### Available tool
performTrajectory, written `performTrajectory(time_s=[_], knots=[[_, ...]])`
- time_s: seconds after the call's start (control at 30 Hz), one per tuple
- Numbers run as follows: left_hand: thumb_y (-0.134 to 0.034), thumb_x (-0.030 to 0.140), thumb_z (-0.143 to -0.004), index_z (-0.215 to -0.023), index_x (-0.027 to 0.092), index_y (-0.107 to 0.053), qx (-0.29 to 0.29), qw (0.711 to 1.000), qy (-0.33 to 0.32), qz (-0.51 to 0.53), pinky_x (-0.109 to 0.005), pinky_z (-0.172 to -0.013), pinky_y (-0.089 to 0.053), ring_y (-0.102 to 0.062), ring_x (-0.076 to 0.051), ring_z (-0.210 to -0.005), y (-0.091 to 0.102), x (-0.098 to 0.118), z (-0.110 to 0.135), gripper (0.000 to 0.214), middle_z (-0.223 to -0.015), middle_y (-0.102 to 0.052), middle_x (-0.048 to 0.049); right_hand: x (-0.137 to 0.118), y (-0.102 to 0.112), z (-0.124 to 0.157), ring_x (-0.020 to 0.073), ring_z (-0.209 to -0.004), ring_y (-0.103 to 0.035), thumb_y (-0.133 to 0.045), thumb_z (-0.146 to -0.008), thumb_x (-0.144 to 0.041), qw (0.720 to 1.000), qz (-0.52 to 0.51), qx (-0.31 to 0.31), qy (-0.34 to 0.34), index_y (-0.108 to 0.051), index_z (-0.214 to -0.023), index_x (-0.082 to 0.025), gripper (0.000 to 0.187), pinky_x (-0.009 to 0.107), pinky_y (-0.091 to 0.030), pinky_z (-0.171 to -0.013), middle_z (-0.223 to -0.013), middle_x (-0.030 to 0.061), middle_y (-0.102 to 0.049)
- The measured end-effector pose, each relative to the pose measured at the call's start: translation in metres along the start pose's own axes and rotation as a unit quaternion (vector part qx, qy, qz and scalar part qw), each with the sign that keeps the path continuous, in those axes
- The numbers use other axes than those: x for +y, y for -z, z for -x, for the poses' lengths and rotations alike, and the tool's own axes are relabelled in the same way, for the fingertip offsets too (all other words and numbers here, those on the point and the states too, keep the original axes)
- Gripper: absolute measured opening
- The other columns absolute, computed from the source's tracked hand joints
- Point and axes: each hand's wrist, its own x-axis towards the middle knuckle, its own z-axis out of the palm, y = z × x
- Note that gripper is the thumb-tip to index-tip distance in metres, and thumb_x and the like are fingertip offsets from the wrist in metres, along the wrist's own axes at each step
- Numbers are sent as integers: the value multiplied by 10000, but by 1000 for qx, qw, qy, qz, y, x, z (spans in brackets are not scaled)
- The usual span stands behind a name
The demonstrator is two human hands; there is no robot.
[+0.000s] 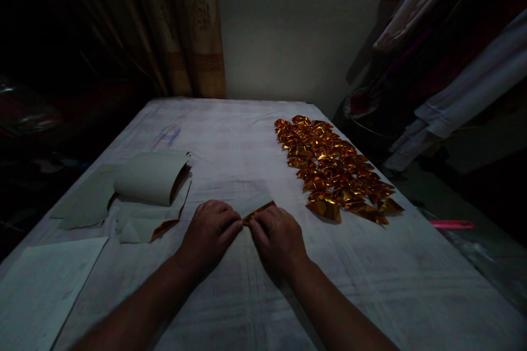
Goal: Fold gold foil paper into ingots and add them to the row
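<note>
Between my two hands, low over the middle of the table, is a sheet of gold foil paper (258, 211), partly folded, its shiny side showing along a narrow strip. My left hand (212, 230) pinches its left end between thumb and fingers. On the other side, my right hand (280, 236) is closed on the right part, thumb near the lower edge. My fingers hide much of the paper. To the right lie many folded gold foil pieces (325, 211) in close rows. Pale-backed foil sheets (148, 175), some curled, lie to the left.
A white paper sheet (53, 285) lies at the table's near left corner. A pale checked cloth (222, 142) covers the table. Beyond stand a curtain (189, 27) and a wall (288, 44). Clothes (465, 93) hang at right, above a pink handle (453, 224) beside the table.
</note>
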Motion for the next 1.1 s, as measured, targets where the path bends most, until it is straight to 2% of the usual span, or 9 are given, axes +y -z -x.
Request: performTrajectory(time_s=[0.33,1.1], knots=[[-597,307,-934,-792,209,-644,7,999,48,-22,-380,-836,-386,-557,-221,-878,-8,7,-3,179,-838,-643,-23,-5,0,-2,203,-879,-610,-629,-908,-202,999,23,-14,-24,-658,-873,-216,48,307,-367,-756,-927,36,-681],[-585,223,-906,-797,210,-576,6,997,63,-47,-386,-841,-389,-520,-224,-876,-10,11,-4,110,-859,-600,-24,-2,-9,1,205,-854,-585,-622,-929,-235,999,47,4,-18,-631,-867,-221,64,318,-342,-739,-897,34,-645]])
